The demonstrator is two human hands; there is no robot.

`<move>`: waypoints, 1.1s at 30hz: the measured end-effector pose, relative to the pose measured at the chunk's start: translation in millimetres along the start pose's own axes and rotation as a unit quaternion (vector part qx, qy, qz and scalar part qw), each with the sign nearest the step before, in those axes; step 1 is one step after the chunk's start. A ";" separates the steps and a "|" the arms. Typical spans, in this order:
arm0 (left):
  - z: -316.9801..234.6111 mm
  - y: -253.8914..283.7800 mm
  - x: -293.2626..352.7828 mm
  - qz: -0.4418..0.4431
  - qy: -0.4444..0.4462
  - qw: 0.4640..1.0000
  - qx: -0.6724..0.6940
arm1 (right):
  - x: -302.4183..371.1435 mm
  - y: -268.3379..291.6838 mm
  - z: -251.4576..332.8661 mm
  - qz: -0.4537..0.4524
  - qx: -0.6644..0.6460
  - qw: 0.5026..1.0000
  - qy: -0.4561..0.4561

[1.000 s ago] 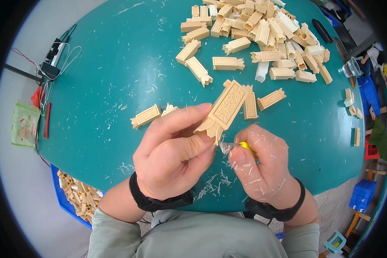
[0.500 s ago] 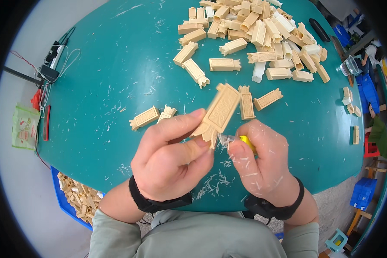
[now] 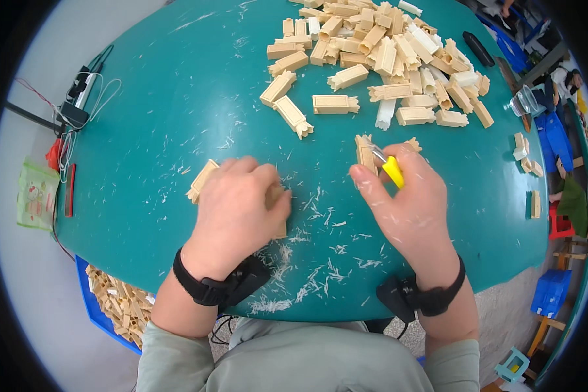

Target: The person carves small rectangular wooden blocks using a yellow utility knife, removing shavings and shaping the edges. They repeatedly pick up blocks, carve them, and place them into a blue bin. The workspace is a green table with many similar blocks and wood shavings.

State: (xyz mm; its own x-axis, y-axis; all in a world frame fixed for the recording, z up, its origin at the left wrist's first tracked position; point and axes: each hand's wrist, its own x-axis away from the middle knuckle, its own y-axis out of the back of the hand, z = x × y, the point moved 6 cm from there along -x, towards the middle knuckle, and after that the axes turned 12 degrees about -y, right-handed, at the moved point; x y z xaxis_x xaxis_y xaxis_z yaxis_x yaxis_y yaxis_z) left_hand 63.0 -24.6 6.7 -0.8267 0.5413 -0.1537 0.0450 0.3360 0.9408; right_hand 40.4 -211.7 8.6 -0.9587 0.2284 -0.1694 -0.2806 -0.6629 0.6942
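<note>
My left hand [image 3: 238,209] is lowered over the table, its fingers curled round a beige plastic block [image 3: 281,228] that it mostly hides. Just past that hand's left side lies another beige block [image 3: 201,181]. In my right hand [image 3: 415,196] is a small yellow-handled knife [image 3: 392,171] with a metal tip. Its tip is over or beside a carved beige block [image 3: 365,153] with a jagged end; I cannot tell whether they touch. A further block [image 3: 413,144] shows partly behind the right hand. White shavings cling to that hand.
Beige and white blocks form a large pile [image 3: 385,59] at the far side of the green table [image 3: 144,130]. Thin shavings [image 3: 274,304] litter the near edge. A blue bin [image 3: 98,317] of blocks stands lower left. A clear cup [image 3: 524,102] and a power strip [image 3: 85,88] flank the table.
My hands have parted. The left one has carried its block down and left to the table; the right one has moved slightly right and up with the knife.
</note>
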 end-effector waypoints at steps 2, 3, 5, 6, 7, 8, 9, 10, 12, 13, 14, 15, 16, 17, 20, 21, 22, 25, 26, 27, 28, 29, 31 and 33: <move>2.5 6.2 -0.4 -0.030 -0.024 0.996 -0.074 | -0.4 -4.0 -3.3 -0.043 0.076 0.995 0.040; 2.5 10.0 -0.8 -0.056 -0.011 0.995 -0.076 | -0.8 -5.7 -3.9 -0.036 0.102 0.994 0.034; 1.7 12.0 -1.7 -0.081 -0.010 0.995 -0.056 | -0.9 -10.3 -3.6 -0.017 0.158 0.987 0.025; 1.8 12.7 -2.0 -0.094 -0.008 0.994 -0.046 | -0.8 -10.6 -5.8 -0.016 0.168 0.986 0.016; 0.7 13.0 -1.3 -0.103 -0.011 0.994 -0.024 | -1.0 -11.3 -6.6 -0.012 0.177 0.984 0.013; -0.9 13.1 -0.8 -0.112 -0.013 0.994 -0.001 | -1.4 -12.5 -7.4 -0.009 0.186 0.982 0.010; -2.6 13.2 -0.3 -0.121 -0.015 0.992 0.021 | -1.3 -12.1 -8.3 -0.012 0.160 0.987 0.017; -1.7 11.3 0.4 -0.130 -0.006 0.989 0.071 | -0.8 -13.0 -9.9 -0.014 0.130 0.991 0.025; -0.3 6.0 1.0 -0.148 0.012 0.974 0.171 | 0.0 -12.2 -8.3 0.033 0.006 0.999 -0.015; -2.8 6.3 0.9 -0.127 0.007 0.971 0.200 | 1.5 -10.4 -4.2 0.083 -0.089 0.990 -0.065; -3.5 5.4 1.8 -0.133 0.009 0.948 0.290 | 4.1 -11.5 0.4 0.136 -0.182 0.967 -0.114; -4.9 3.8 2.0 -0.139 0.009 0.916 0.377 | 6.4 -11.5 6.3 0.161 -0.244 0.949 -0.114; -7.4 3.6 1.7 -0.143 0.005 0.876 0.461 | 9.8 -12.7 8.0 0.179 -0.287 0.935 -0.104; -10.9 4.5 1.6 -0.131 -0.009 0.838 0.529 | 13.0 -14.8 7.8 0.197 -0.329 0.919 -0.095; -14.8 7.0 4.9 -0.135 -0.046 0.785 0.603 | 16.7 -18.2 11.4 0.237 -0.383 0.890 -0.072; -16.4 10.0 5.0 -0.132 -0.066 0.781 0.607 | 17.1 -18.2 12.7 0.248 -0.383 0.887 -0.068; -16.9 10.2 5.1 -0.130 -0.064 0.775 0.615 | 18.1 -17.8 12.9 0.256 -0.384 0.885 -0.066; -19.9 8.0 6.2 -0.132 -0.063 0.751 0.644 | 20.3 -18.6 13.9 0.259 -0.395 0.879 -0.056; -20.5 6.5 7.0 -0.137 -0.064 0.739 0.657 | 20.4 -18.2 13.9 0.258 -0.390 0.882 -0.062; -20.8 5.0 7.6 -0.143 -0.066 0.726 0.670 | 20.1 -16.8 14.9 0.257 -0.385 0.884 -0.068; -21.1 3.2 7.5 -0.147 -0.069 0.720 0.674 | 19.6 -15.6 14.2 0.254 -0.378 0.887 -0.075; -21.1 1.2 7.4 -0.151 -0.073 0.715 0.679 | 19.2 -14.8 13.7 0.246 -0.367 0.895 -0.058; -22.0 1.7 6.7 -0.152 -0.078 0.725 0.668 | 18.1 -13.4 12.3 0.228 -0.345 0.910 -0.025; -22.7 6.9 6.7 -0.145 -0.083 0.755 0.634 | 15.9 -3.7 17.7 0.196 -0.297 0.935 0.011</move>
State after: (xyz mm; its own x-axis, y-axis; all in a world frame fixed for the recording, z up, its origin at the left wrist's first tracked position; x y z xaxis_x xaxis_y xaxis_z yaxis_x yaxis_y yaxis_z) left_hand 45.1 -36.1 19.0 -0.8276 0.3578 -0.4325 0.4640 0.8697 -0.1684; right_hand 27.0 -193.0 15.7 -0.9922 -0.1249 -0.0030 0.1218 -0.9729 0.1964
